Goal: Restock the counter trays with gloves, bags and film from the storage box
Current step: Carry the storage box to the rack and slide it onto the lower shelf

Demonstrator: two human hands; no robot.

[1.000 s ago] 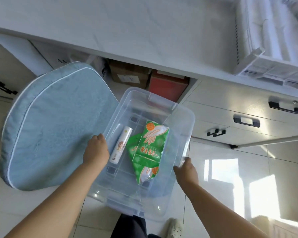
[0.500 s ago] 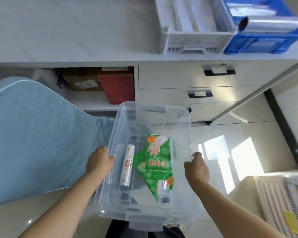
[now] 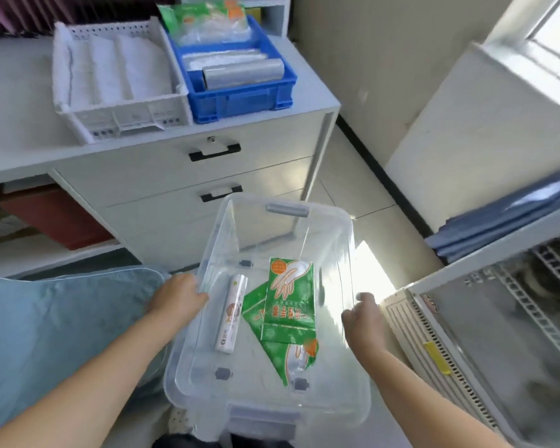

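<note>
A: Lying inside the clear storage box (image 3: 345, 234) are two green glove packets (image 3: 288, 305) and, just left of them, a white film roll (image 3: 232, 313).
B: And the hands?
A: The left hand (image 3: 175, 299) and right hand (image 3: 364, 315) curl their fingers over its side rims. A white tray (image 3: 120, 114) and a blue tray (image 3: 240, 98) stand beyond, on the counter (image 3: 20, 130).

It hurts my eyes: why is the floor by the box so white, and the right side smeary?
Head view: sunlight from the window washes out the floor tiles beside the storage box; the wire rack at right is motion-blurred; the glove packet looks sharp.
</note>
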